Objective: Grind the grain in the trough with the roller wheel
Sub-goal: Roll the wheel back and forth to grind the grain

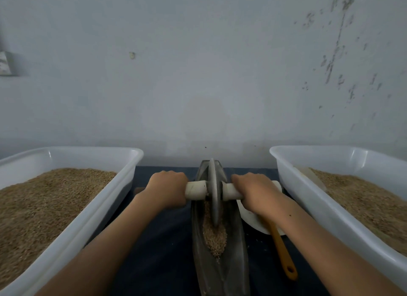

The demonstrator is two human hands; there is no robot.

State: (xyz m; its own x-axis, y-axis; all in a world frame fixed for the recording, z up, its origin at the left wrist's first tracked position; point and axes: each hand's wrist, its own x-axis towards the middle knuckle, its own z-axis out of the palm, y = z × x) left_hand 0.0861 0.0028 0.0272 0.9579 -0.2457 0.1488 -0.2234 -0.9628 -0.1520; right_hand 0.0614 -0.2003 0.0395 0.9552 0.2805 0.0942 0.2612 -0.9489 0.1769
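The tan grain was heaped in the long dark boat-shaped metal trough, dead centre, running six to twelve o'clock. The thin grey metal roller wheel was stood upright in it, pale axle handles at nine and three. The left hand and right hand were wrapped round them, arms stretched forward, likely for even downward pressure.

**Plain wall behind a dark work surface**

A pale grey-blue plastered wall fills the upper view, scuffed with dark flaking marks toward the right. A small grey fixture juts from its left edge. Below lies a dark navy cloth-covered surface. The light is dim and even.
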